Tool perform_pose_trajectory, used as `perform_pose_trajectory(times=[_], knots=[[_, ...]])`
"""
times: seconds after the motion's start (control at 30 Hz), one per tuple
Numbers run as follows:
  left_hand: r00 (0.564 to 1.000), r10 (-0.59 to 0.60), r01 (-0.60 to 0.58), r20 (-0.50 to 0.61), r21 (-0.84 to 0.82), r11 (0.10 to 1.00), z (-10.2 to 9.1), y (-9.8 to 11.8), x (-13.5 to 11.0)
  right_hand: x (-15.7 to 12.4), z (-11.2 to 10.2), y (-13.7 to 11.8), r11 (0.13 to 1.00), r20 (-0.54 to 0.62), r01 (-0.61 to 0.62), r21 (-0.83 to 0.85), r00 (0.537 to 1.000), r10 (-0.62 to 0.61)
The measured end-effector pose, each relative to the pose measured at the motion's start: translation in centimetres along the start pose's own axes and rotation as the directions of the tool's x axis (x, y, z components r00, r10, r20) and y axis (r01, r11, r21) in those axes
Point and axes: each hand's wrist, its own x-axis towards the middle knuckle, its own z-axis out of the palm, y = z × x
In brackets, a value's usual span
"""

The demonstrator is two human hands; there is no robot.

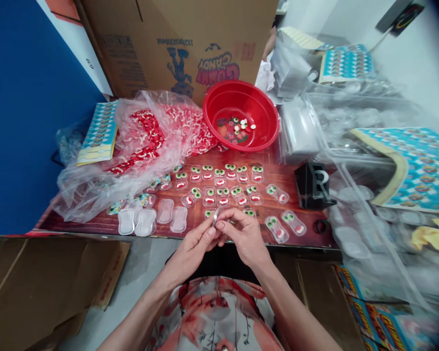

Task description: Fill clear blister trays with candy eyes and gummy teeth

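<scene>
My left hand [196,239] and my right hand [244,235] meet at the table's front edge, fingers closed together. Pinched between them is a small clear plastic pack [215,218], turned nearly edge-on, so its contents are hidden. Just beyond my hands lie rows of clear plastic blister packs [223,196], each with green-eyed gummy eyeballs and a red-and-white gummy teeth piece. More filled packs [277,229] lie right of my right hand. Left of my left hand are several bare clear trays [178,219].
A red basin [208,117] with several loose eyeballs stands behind the packs, beside a plastic bag [95,190] of red-and-white gummies. At right are a black tape dispenser [312,187], a tape roll [320,225] and a clear bin [384,258]. A cardboard box [149,48] stands behind.
</scene>
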Motion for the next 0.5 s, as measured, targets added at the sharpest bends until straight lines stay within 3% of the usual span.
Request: perform_pose_trajectory(times=[0.5], knots=[[1.000,-0.015,0.015,0.003,0.006,1.000,0.02,-0.03,0.38,0.22,0.17,-0.09,1.000,-0.013,-0.028,-0.001,1.000,0.028]])
